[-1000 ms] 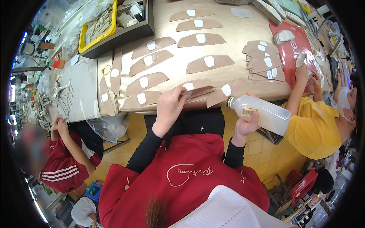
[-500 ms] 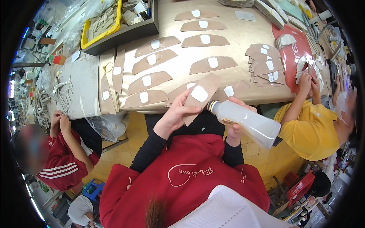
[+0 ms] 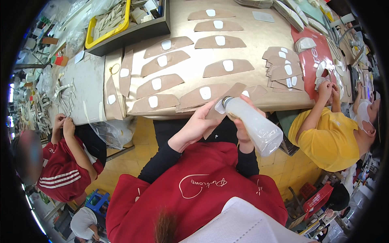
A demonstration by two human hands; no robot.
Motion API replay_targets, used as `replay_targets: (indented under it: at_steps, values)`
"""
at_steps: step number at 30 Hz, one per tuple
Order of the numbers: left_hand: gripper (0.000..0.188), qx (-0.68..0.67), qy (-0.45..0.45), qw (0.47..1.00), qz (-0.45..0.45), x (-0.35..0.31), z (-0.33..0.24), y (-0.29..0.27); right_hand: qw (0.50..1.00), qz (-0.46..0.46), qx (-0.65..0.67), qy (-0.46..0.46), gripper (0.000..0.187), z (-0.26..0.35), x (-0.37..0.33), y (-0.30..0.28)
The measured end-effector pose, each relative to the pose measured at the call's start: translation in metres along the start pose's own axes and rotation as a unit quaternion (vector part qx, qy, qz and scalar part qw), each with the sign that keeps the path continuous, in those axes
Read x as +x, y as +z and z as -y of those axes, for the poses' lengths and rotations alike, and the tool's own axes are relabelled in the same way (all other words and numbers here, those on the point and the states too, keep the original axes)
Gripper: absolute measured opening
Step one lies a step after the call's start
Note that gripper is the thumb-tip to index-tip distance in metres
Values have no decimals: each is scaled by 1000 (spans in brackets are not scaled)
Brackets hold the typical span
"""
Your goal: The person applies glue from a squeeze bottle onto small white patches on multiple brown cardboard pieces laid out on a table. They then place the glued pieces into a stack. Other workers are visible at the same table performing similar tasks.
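My left hand is closed on a tan half-moon piece with a white patch, tilted up just off the table's near edge. My right hand grips a translucent squeeze bottle holding whitish contents. The bottle's dark neck meets or lies very close to the white patch; whether it touches I cannot tell. Right behind my hands, another tan piece with a white patch lies on the table. Fingers of my right hand are partly hidden behind the bottle.
Several patched tan pieces lie in rows across the gold-covered table. A fanned stack sits to the right, beside a red sheet. A dark box with a yellow tray stands far left. Co-workers sit at both sides, one in yellow.
The tan piece has turned from face-up to a steeper tilt, and my left hand has shifted slightly right. The bottle has swung with its base toward me, its neck now at the patch.
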State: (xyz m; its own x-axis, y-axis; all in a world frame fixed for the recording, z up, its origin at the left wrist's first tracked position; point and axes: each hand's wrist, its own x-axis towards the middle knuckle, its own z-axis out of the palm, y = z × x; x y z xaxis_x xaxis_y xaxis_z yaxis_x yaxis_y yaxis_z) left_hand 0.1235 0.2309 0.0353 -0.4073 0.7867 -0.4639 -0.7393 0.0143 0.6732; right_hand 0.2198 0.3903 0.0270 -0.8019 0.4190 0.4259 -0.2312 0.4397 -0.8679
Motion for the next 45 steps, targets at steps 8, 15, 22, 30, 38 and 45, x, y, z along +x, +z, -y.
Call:
replay_targets:
  at_steps: [8,15,22,30,38,45]
  values:
    - [69,22,21,999,-14,0,3,1,999,20,18,-39,51,-14,-7,9]
    - [73,35,19,999,-16,0,3,2,995,48,-74,-41,48,1,-1,3]
    - [79,33,9,999,-8,-3,0,-6,999,-39,17,-8,49,-8,-1,6]
    - [78,7,7,1000,-26,-2,-1,-6,997,0,-72,0,49,-8,-9,3]
    - [76,-27,-3,999,-27,-3,-2,-5,996,0,68,-50,49,-13,-11,7]
    - [79,-127,-40,991,-6,-4,-7,-17,954,-219,197,47,63,-20,5,3]
